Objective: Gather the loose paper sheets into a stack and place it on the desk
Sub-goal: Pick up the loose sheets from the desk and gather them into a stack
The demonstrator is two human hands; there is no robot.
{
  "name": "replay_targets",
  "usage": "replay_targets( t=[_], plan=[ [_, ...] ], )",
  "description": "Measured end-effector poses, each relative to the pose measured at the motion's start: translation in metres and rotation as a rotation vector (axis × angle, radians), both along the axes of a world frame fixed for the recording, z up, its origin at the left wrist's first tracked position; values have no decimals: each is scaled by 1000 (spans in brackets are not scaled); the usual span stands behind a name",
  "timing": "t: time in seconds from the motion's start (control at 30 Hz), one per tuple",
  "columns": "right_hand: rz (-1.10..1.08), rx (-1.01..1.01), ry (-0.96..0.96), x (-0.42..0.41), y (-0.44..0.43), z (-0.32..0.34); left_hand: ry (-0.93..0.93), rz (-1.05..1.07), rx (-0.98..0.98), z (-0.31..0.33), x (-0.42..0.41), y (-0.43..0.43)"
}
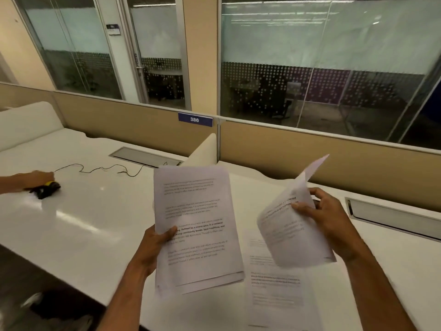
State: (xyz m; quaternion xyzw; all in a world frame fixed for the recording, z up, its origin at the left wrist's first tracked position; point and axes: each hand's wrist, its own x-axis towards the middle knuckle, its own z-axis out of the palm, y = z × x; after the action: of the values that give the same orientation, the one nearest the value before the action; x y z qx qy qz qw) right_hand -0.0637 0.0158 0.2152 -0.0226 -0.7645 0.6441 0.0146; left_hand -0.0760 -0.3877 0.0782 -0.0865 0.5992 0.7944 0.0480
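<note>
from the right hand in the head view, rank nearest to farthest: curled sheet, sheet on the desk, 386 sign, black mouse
1. curled sheet: gripped in the right hand.
2. sheet on the desk: lying below it.
3. 386 sign: on the partition, ahead-left.
4. black mouse: far left, under another person's hand.

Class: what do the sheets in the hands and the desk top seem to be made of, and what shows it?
Sheets: thin matte white paper; printed text, and the right hand's sheet curls. Desk: smooth glossy white, probably laminate; it reflects the lights in streaks.
</note>
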Motion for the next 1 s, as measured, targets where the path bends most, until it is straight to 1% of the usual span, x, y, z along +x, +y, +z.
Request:
replay_targets(
  t=[0.1,0.17,0.23,0.33,0.47,0.57,0.63,0.7,0.8,0.83,0.9,1.0],
  plan=[
    [202,-146,80,11,-10,36,1,-17,22,2,-4,14],
    [285,-195,109,11,-17,41,14,-25,20,5,-5,26],
    [314,-257,86,8,-26,33,53,-28,-15,9,-5,36],
    [245,-250,25,2,-44,3,93,-44,-22,12,-6,44],
    [59,-99,-50,-7,-67,-49,63,-32,9,19,-3,52],
    [31,-36,-109,-7,-79,-77,64,-47,-29,23,0,53],
    [23,-40,-138,-7,-86,-90,64,-74,-39,23,2,53],
    [-2,-80,-124,-6,-90,-98,32,-67,-9,24,4,52],
    [-28,-123,-86,-5,-96,-104,-1,-90,157,16,6,48],
    [-30,-121,-77,-5,-98,-106,11,-103,155,14,7,48],
    [-16,-102,-68,-5,-100,-109,45,-88,71,8,8,50],
    [-29,-143,-91,-9,-88,-119,24,-36,22,-3,6,49]
  ],
)
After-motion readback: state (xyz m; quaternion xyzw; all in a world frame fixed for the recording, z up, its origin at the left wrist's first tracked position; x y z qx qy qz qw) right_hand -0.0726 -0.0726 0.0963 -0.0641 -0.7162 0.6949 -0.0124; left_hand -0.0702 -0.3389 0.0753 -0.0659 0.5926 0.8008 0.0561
